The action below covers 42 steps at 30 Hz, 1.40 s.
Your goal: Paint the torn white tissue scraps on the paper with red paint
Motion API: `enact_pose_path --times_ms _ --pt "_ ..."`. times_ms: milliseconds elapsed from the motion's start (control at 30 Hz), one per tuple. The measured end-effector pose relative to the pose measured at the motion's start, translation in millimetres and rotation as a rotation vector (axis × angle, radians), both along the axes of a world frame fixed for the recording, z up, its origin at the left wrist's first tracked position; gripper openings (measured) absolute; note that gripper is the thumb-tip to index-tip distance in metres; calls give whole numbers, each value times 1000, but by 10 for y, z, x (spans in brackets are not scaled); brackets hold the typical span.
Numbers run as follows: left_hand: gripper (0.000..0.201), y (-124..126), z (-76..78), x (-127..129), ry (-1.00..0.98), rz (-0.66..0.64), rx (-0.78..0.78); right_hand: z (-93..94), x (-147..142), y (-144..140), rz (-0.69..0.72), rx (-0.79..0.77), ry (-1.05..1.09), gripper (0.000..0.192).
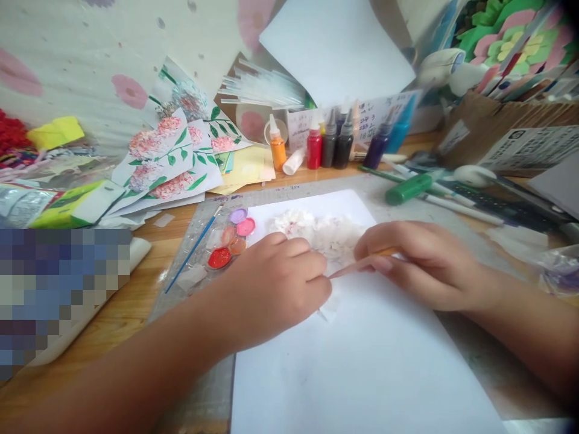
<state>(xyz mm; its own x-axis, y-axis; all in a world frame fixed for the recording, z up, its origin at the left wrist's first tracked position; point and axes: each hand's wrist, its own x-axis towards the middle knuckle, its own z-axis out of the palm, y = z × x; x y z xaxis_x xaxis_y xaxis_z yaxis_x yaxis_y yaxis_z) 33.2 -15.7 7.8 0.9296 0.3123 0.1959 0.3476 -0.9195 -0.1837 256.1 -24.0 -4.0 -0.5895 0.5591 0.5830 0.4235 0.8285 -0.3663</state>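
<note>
A white sheet of paper [344, 374] lies before me, with clusters of crumpled white petals [294, 223] touched with pink near its top. My left hand [284, 283] is closed in a fist over the sheet, knuckles up; its fingertips are hidden. A small white scrap [331, 304] shows just below the fist, and I cannot tell if it is gripped. Between thumb and fingers, my right hand [416, 259] pinches a slim pointed stick [355, 265], pinkish toward the tip and orange further back. Its tip points at the left fist. Paint pots [220, 258] stand left of the petals.
A blue paintbrush [194, 247] lies on the grey cutting mat [181, 313]. Paint bottles [314, 147] line the back. Flower pictures [167, 157] are at back left, a cardboard box [506, 132] at back right. A green-handled tool [409, 188] lies beyond my right hand.
</note>
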Motion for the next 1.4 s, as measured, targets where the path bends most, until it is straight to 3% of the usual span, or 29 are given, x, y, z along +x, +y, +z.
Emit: enact_pose_path --times_ms 133,567,1400 --pt "15 -1 30 6 31 2 14 29 40 -3 -25 -41 100 8" --pt "12 54 39 -5 106 41 -50 -7 -17 37 83 -9 -72 13" --pt "14 62 40 -11 116 56 -116 51 -27 11 88 14 -160 13"
